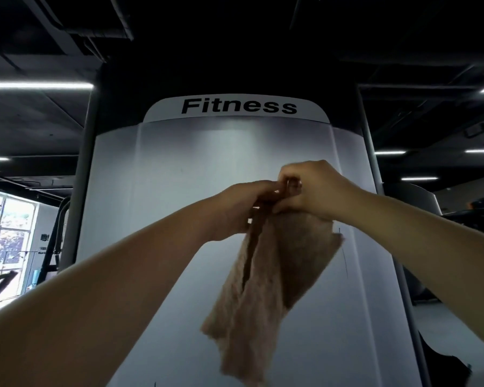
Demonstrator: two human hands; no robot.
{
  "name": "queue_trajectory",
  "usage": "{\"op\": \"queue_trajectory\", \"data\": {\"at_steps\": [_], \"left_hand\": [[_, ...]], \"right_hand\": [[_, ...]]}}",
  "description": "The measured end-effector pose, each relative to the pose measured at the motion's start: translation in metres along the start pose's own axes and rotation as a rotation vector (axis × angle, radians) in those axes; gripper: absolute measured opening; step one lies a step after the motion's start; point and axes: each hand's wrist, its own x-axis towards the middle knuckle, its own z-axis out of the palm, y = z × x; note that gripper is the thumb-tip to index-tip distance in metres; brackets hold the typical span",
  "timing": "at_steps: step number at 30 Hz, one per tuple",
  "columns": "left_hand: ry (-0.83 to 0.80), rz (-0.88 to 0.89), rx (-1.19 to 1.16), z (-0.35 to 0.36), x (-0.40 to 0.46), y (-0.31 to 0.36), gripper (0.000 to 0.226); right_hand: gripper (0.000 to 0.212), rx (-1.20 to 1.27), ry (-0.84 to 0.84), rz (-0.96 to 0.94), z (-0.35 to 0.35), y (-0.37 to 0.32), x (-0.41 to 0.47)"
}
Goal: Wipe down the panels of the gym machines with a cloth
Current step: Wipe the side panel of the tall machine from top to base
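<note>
Both hands meet in front of the white panel (235, 163) of a gym machine, just below the middle of its face. The left hand (241, 208) and the right hand (310, 191) each pinch the top edge of a tan cloth (266, 275), fingers curled round the fabric and touching one another. The cloth hangs loose from that pinch in two folds, draping down in front of the lower part of the panel; whether it touches the panel cannot be told, and it is not pressed flat to it.

Judging from this, the wiping stroke on this panel is not under way: the person seems to be refolding or regripping the cloth. The panel shows no wet streaks or marks that tell which parts are already cleaned, so how much of it is done cannot be told. The strip lettered "Fitness" (238, 106) above the hands, the panel's side edges and its lower face probably remain. Other machines stand dim to the right of the panel, beyond its edge.
</note>
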Motion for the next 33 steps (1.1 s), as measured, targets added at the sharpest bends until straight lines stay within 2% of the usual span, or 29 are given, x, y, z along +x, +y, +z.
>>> {"op": "queue_trajectory", "data": {"at_steps": [3,6,8,11,12,14,16,19,21,23,24,26,29,30,32,33], "left_hand": [[-0.123,0.036,0.074,0.001,-0.004,-0.007,0.022],[0.043,0.098,0.043,0.0,-0.002,-0.013,0.027],[0.185,0.126,0.013,-0.003,0.0,-0.014,0.027],[0.308,0.194,-0.052,-0.012,-0.002,-0.011,0.022],[0.319,0.22,-0.061,-0.014,-0.003,-0.01,0.024],[0.328,0.258,-0.081,-0.019,-0.006,-0.005,0.034],[0.333,0.276,-0.134,-0.022,-0.008,0.0,0.043],[0.316,0.293,-0.212,-0.023,-0.012,0.009,0.036],[0.277,0.298,-0.256,-0.025,-0.014,0.014,0.032],[0.234,0.288,-0.23,-0.029,-0.02,0.019,0.028],[0.202,0.283,-0.191,-0.034,-0.023,0.02,0.026],[0.152,0.285,-0.119,-0.042,-0.027,0.02,0.035],[0.217,0.288,-0.064,-0.031,-0.02,0.02,0.033],[0.277,0.325,0.057,-0.021,-0.013,0.016,0.027],[0.389,0.486,0.53,0.001,0.003,0.001,0.017],[0.41,0.568,0.766,0.01,0.009,-0.008,0.024]], "right_hand": [[0.029,0.046,0.056,0.024,-0.001,-0.005,0.004],[0.034,0.113,0.155,0.086,0.006,-0.002,0.005],[0.038,0.296,0.207,0.22,0.01,0.004,0.003],[0.062,0.761,-0.003,0.415,0.013,0.015,-0.01],[0.067,0.844,-0.104,0.421,0.016,0.017,-0.017],[0.078,0.861,-0.269,0.387,0.028,0.018,-0.032],[0.069,0.866,-0.34,0.373,0.043,0.015,-0.042],[0.052,0.994,-0.382,0.382,0.06,0.01,-0.048],[0.041,1.057,-0.341,0.417,0.067,0.012,-0.046],[0.02,1.003,-0.259,0.484,0.067,0.011,-0.042],[0.006,0.948,-0.194,0.532,0.064,0.008,-0.04],[0.024,0.868,-0.049,0.594,0.059,0.012,-0.035],[0.024,0.714,0.052,0.553,0.055,0.021,-0.027],[0.023,0.658,0.079,0.552,0.053,0.021,-0.025],[0.022,0.624,0.119,0.563,0.053,0.023,-0.02],[0.02,0.674,0.146,0.579,0.052,0.024,-0.017]]}}
